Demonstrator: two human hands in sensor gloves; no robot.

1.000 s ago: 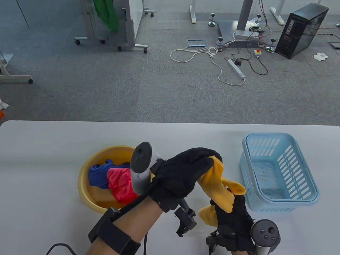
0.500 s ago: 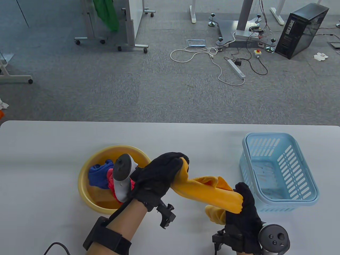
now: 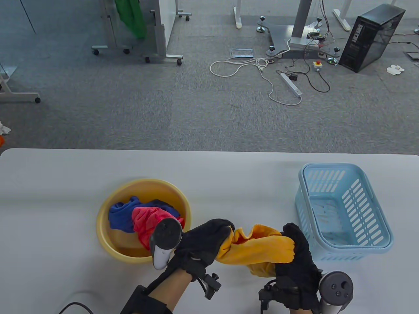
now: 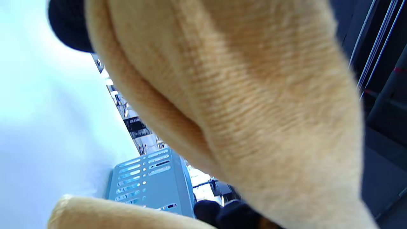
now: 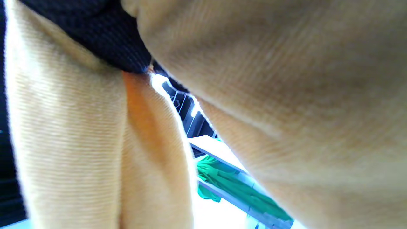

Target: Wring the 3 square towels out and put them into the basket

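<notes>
Both hands clenched on the bunched yellow cloth towel (image 3: 258,250), left hand (image 3: 204,240) at one end, right hand (image 3: 296,253) at the other, above the grey tabletop (image 3: 65,196) between round yellow plastic basin (image 3: 108,243) and light blue slotted plastic basket (image 3: 376,225).

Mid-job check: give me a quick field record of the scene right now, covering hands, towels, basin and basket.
left hand: grips one end of the twisted yellow terry towel
right hand: grips the towel's other end
yellow towel position: held between the hands, between basin and basket
round yellow plastic basin: holds a crumpled blue towel and a crumpled red towel
light blue slotted plastic basket: right side of the white table, no towel inside
towels in basket: none of three
</notes>
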